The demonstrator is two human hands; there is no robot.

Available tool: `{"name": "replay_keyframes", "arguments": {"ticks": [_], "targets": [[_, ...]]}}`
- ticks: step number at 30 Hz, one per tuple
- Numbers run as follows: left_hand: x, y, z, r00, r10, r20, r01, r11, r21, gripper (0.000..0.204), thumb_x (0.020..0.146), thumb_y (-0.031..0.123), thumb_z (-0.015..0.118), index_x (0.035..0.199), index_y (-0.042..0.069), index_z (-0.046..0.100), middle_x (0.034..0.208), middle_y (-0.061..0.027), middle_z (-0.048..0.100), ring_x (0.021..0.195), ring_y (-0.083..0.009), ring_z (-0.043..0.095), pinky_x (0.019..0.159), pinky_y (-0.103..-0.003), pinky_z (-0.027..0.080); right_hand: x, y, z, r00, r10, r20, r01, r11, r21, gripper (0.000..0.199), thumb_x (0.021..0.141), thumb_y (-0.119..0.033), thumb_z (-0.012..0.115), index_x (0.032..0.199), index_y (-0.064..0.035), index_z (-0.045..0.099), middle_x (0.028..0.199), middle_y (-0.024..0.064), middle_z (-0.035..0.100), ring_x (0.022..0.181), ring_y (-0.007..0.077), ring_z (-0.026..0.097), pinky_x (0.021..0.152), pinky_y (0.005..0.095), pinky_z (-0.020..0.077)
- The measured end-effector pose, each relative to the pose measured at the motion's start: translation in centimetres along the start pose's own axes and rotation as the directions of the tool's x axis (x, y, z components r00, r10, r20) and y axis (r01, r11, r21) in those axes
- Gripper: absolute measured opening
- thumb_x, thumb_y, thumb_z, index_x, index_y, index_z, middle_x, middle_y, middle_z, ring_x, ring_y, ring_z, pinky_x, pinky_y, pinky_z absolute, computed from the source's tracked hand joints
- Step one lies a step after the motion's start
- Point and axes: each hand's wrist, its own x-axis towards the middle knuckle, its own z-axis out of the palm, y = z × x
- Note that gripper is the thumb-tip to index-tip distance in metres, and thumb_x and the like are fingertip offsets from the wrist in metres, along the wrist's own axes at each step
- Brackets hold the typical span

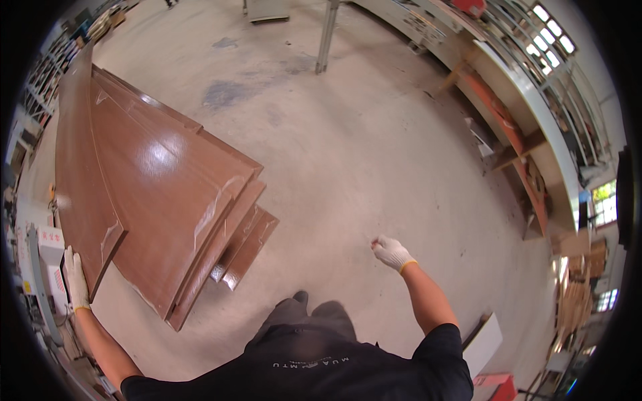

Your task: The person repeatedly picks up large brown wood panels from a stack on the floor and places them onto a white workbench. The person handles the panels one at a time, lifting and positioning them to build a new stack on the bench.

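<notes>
At the left, my gloved left hand [77,277] grips the near outer edge of a long brown panel [90,180]. This panel is tilted up, apart at its near end from a stack of brown panels [157,180] with glossy plastic film on them. My right hand [393,254], also in a white knitted glove, hangs in the air over the floor, away from the stack. Its fingers are curled in, and I see nothing in them. Part of the left hand's grip is hidden by the panel edge.
Smaller brown pieces [251,247] jut out under the stack's near right side. A long workbench with shelves [528,134] runs along the right. A grey metal post [326,40] stands ahead. White boxes [50,244] are beyond my left hand, and a white board [483,344] is behind my right arm.
</notes>
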Motion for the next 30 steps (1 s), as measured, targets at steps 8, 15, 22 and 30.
{"name": "replay_keyframes", "arguments": {"ticks": [8, 15, 22, 30], "targets": [[-5.4, 8.9, -1.7, 0.954, -0.301, -0.016, 0.254, 0.774, 0.58, 0.055, 0.113, 0.03, 0.046, 0.158, -0.001, 0.044, 0.163, -0.0217, 0.045, 0.151, -0.0378, 0.042, 0.126, -0.042, 0.031, 15.8, 6.5, -11.4, 0.906, 0.236, 0.351, -0.185, 0.968, -0.173, 0.044, 0.095, -0.032, 0.053, 0.124, -0.0081, 0.075, 0.119, 0.0219, 0.076, 0.113, 0.0412, 0.071, 0.1, 0.0484, 0.0547], [2.5, 29.9, 4.7, 0.981, -0.19, -0.046, 0.196, 0.954, 0.225, 0.051, 0.109, 0.033, 0.055, 0.147, -0.002, 0.057, 0.154, -0.0205, 0.056, 0.144, -0.0356, 0.051, 0.121, -0.04, 0.038, 40.5, -20.8, -25.1, 0.861, -0.427, 0.278, 0.506, 0.779, -0.37, 0.041, 0.1, -0.035, 0.054, 0.127, -0.0084, 0.07, 0.127, 0.0232, 0.071, 0.12, 0.0451, 0.065, 0.101, 0.0514, 0.0526], [25.7, 44.2, 3.6, 0.929, -0.312, -0.198, 0.332, 0.94, 0.074, 0.057, 0.106, 0.038, 0.062, 0.147, -0.002, 0.059, 0.148, -0.0178, 0.061, 0.14, -0.0277, 0.055, 0.121, -0.039, 0.038, 59.4, -49.7, -41.7, 0.528, -0.805, 0.271, 0.816, 0.391, -0.426, 0.036, 0.098, -0.031, 0.059, 0.125, -0.0096, 0.07, 0.122, 0.0199, 0.073, 0.114, 0.04, 0.069, 0.098, 0.0475, 0.0554], [69.2, 70.7, 31.0, 0.993, -0.095, 0.071, 0.115, 0.912, -0.393, 0.044, 0.102, 0.025, 0.059, 0.141, 0.005, 0.066, 0.136, -0.0126, 0.069, 0.13, -0.0237, 0.063, 0.109, -0.034, 0.047, 96.7, -59.8, -66.6, 0.856, -0.453, 0.248, 0.366, 0.871, 0.328, 0.027, 0.103, -0.028, 0.06, 0.115, -0.0061, 0.068, 0.097, 0.0063, 0.068, 0.086, 0.0149, 0.065, 0.078, 0.0327, 0.0544]]}}
